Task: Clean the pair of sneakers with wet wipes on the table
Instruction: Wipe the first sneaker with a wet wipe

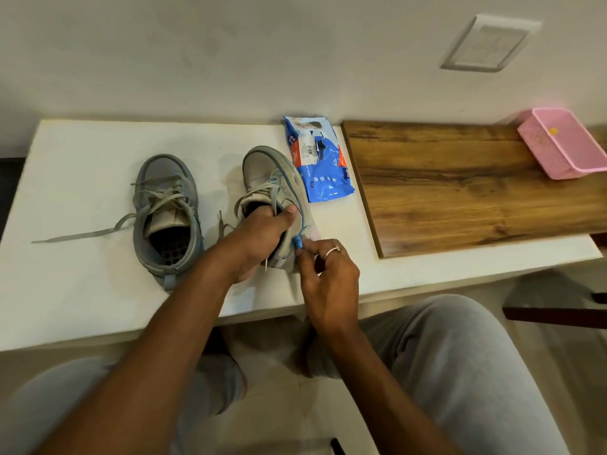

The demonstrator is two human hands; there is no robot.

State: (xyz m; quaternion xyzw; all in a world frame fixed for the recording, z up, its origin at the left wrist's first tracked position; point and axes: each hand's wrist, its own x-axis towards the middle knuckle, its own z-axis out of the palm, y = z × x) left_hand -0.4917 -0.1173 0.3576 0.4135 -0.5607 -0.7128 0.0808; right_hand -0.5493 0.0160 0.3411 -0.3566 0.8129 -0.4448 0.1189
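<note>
Grey and scuffed, with laces undone, 2 sneakers occupy a white table [82, 290] as a seated person works on 1 of them. The left hand [259, 239] grips the held sneaker [269, 172] at its collar, fingers curled into the opening and thumb clamped on the outer side. The shoe is tilted, its toe pointing toward the wall.

The right hand [328, 274], a ring [333, 250] on 1 finger, has its fingertips pinched on a pale wipe [310, 233]. The wipe lies against the shoe's side near the heel, beside a small blue tab [299, 243]. How much of the wipe is gripped cannot be told.

The other sneaker [167, 221] stands upright just to the left, apart from both hands. Its laces [82, 236] trail loose across the tabletop.

A blue pack [317, 165] of wipes lies flat just right of the held shoe's toe, beside a wood board [460, 185] covering the table's right part. A pink basket [561, 142] rests at the board's far right end. Grey trousers [460, 372] show below the table's near edge.
</note>
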